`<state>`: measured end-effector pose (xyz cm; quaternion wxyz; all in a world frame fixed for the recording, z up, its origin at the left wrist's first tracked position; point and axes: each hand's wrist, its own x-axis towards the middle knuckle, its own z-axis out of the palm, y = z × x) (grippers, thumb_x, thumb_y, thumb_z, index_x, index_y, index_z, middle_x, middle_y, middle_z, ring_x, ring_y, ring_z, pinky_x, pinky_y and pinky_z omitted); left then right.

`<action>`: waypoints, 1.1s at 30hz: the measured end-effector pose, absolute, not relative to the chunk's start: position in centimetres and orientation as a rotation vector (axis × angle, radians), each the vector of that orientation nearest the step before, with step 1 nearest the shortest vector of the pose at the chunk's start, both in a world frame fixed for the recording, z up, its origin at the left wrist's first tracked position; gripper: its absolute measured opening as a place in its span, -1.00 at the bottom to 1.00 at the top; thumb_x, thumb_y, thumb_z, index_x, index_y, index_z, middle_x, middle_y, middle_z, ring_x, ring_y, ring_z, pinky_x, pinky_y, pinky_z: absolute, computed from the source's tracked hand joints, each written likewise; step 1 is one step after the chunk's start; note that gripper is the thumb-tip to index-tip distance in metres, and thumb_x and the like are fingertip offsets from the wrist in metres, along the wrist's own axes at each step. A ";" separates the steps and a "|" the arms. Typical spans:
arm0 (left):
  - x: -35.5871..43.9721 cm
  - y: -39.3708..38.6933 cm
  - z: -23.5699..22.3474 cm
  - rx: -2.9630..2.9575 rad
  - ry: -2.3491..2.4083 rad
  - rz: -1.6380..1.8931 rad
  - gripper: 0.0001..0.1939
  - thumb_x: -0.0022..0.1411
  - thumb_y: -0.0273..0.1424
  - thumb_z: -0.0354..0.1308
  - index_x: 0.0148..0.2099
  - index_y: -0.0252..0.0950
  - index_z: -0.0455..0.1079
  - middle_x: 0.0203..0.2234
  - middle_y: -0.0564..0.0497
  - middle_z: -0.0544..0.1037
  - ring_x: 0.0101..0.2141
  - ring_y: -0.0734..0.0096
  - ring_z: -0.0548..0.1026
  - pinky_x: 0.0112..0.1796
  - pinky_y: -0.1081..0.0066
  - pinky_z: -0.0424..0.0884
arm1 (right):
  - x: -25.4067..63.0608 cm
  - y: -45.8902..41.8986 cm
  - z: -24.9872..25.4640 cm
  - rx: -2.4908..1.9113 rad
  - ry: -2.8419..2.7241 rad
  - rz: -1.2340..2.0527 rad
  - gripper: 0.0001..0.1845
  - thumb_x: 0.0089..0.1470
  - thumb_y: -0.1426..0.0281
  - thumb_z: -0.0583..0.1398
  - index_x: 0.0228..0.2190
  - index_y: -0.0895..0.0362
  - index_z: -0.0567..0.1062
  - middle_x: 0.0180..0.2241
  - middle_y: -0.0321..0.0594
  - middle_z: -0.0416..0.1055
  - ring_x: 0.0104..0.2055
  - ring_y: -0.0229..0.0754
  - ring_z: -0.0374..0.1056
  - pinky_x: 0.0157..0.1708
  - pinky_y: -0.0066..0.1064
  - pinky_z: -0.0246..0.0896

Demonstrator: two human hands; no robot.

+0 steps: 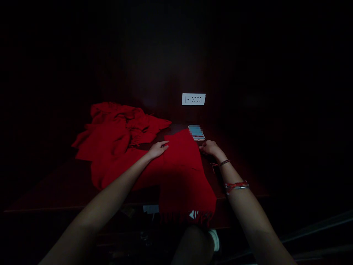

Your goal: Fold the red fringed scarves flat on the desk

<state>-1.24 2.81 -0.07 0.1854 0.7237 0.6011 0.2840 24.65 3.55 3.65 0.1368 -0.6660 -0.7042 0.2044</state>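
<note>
Red scarf (184,156) lies between the hands as a flat strip, its long axis running from the back of the table (63,187) to the fringe hanging over the front edge. The left hand (158,149), fingertips slightly parted, touches its left side; the right hand (211,148), nearer the phone (196,133), sits at its right edge, fingers curled, whether pinching cloth I cannot tell. Both forearms reach inward from the near corners.
</note>
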 end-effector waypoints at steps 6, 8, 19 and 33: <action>-1.2 2.7 0.4 1.742 1.543 0.898 -0.53 0.02 -0.40 0.01 0.02 -0.40 0.19 -0.57 0.06 0.39 -0.51 0.49 0.34 -0.43 0.51 0.23 | 23.3 4.4 2.3 -1.831 -1.914 0.645 -0.82 -0.14 0.31 0.13 -0.53 0.19 0.42 -0.56 -0.23 0.40 -0.56 -0.36 0.30 -0.57 -0.61 0.11; -1.2 2.5 0.7 1.641 1.467 0.917 -0.51 0.00 -0.42 0.03 0.03 -0.43 0.17 -0.57 0.06 0.40 -0.53 0.51 0.33 -0.43 0.51 0.24 | 23.1 4.9 2.2 -1.853 -1.864 0.579 -0.82 -0.13 0.33 0.11 -0.51 0.18 0.43 -0.52 -0.22 0.41 -0.49 -0.34 0.32 -0.54 -0.61 0.11; -1.0 2.8 0.0 1.883 1.676 0.880 -0.47 0.06 -0.31 0.00 0.09 -0.38 0.08 -0.57 0.05 0.43 -0.50 0.44 0.39 -0.42 0.48 0.29 | 23.8 6.9 2.5 -1.900 -1.885 0.464 -0.76 -0.14 0.32 0.10 -0.42 0.18 0.46 -0.41 -0.12 0.41 -0.33 -0.17 0.32 -0.42 -0.50 0.13; -1.6 2.7 -0.5 2.636 1.951 0.720 -0.65 0.18 -0.42 -0.19 -0.01 -0.35 0.22 -0.08 -0.08 0.30 -0.11 0.33 0.24 -0.11 0.35 0.20 | 20.1 0.9 1.0 -1.381 -2.733 0.234 -0.33 -0.03 -0.04 -0.29 0.08 -0.05 -0.13 0.15 -0.23 -0.28 0.15 -0.01 -0.41 0.03 -0.06 -0.40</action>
